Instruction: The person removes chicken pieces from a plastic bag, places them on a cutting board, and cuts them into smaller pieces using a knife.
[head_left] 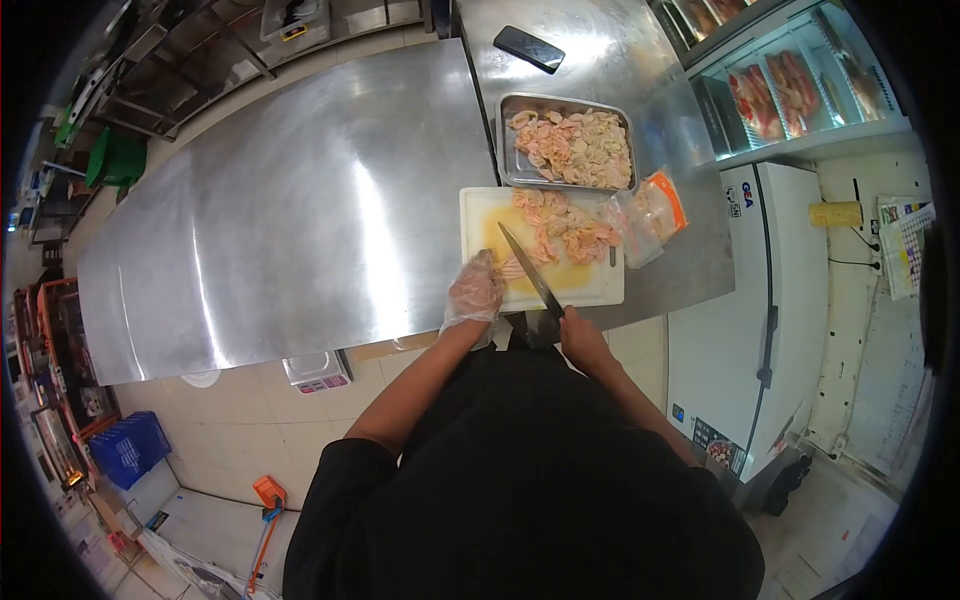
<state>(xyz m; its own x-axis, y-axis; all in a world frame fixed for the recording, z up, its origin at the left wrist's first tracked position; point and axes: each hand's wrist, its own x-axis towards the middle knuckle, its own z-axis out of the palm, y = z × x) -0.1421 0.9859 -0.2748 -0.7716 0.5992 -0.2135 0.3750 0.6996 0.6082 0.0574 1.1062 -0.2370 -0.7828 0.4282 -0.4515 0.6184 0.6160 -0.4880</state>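
A white cutting board [612, 285] lies at the table's near edge, with pale pink raw meat pieces [580, 240] on it. My left hand [475, 293], in a clear plastic glove, rests at the board's left edge, its fingers pressed together beside some meat; what they hold is too small to make out. My bare right hand [582, 338] grips the handle of a long knife [536, 275], whose blade slants up and left over the board. Behind the board stands a metal tray [507, 165] heaped with cut pieces.
A clear plastic bag with an orange band [655, 215] lies right of the board. A black phone [529, 48] is farther back on the steel table [290, 210]. At the right stand a white chest freezer [730, 300] and a glass display case [800, 85] with meat.
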